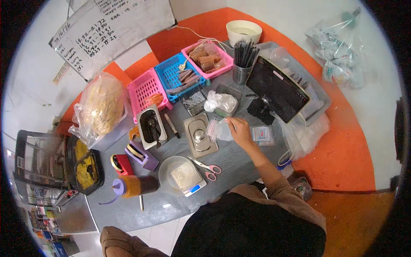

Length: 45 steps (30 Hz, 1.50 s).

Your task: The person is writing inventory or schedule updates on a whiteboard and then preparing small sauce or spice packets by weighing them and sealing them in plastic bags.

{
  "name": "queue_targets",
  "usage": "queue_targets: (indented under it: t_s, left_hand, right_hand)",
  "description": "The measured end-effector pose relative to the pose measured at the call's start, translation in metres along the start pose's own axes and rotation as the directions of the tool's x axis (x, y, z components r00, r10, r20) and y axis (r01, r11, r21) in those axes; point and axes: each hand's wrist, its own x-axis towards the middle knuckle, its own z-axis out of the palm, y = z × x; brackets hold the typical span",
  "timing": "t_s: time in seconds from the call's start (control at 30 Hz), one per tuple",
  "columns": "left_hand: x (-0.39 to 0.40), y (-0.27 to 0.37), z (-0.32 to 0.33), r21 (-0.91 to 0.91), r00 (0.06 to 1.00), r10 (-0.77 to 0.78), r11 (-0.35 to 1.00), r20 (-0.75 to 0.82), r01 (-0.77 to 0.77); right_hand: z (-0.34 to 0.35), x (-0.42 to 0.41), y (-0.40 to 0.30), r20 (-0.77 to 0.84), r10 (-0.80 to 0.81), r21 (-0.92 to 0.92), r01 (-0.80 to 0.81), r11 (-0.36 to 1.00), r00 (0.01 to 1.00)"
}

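Note:
My right hand [239,132] reaches over the table, its fingertips pinching the edge of a small clear zip bag [221,131] in a loose stack. The left half of the stack overlaps a steel lid [200,136] with a round knob. Right of the hand lies a packet of small bags [263,134] bearing print. My left hand is out of view; only its sleeve shows at the lower left. Nearer me are scissors with pink handles [210,170] and a bowl of white powder [183,175] on a digital kitchen scale [196,190].
Pink and blue baskets [173,75], a tablet [277,90] and a steel holder of black straws [242,72] line the back. At left are a steel container with a ladle [151,127], tape dispensers [141,155], a sauce bottle [135,186] and a big bag of food [101,106].

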Motion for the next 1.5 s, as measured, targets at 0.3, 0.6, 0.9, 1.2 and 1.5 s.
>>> queue_targets:
  t_s: [0.3,0.6,0.9,1.2,1.5]
  left_hand:
    - [0.002,-0.003,-0.007,-0.037,0.999,0.03,0.999,0.011,-0.03]
    - [0.006,0.002,-0.009,0.009,0.999,0.036,0.999,-0.033,-0.035]
    - [-0.002,0.035,-0.027,0.282,0.972,0.09,0.959,-0.219,-0.025]
    - [-0.011,-0.017,-0.018,-0.139,0.88,-0.474,0.873,-0.011,0.468]
    - [-0.038,-0.033,-0.029,-0.259,0.762,-0.619,0.78,-0.189,0.569]
  right_hand:
    - [0.013,-0.003,-0.015,-0.059,-0.101,0.072,0.105,0.992,0.993]
    - [0.012,0.004,-0.047,-0.099,-0.043,0.178,0.061,0.982,0.994]
    - [0.011,0.013,-0.147,0.307,0.09,0.783,-0.305,0.541,0.947]
    - [0.013,0.016,-0.217,0.235,-0.481,0.767,0.142,0.625,0.845]
    - [0.041,0.006,-0.245,0.068,-0.62,0.648,0.438,0.623,0.781]
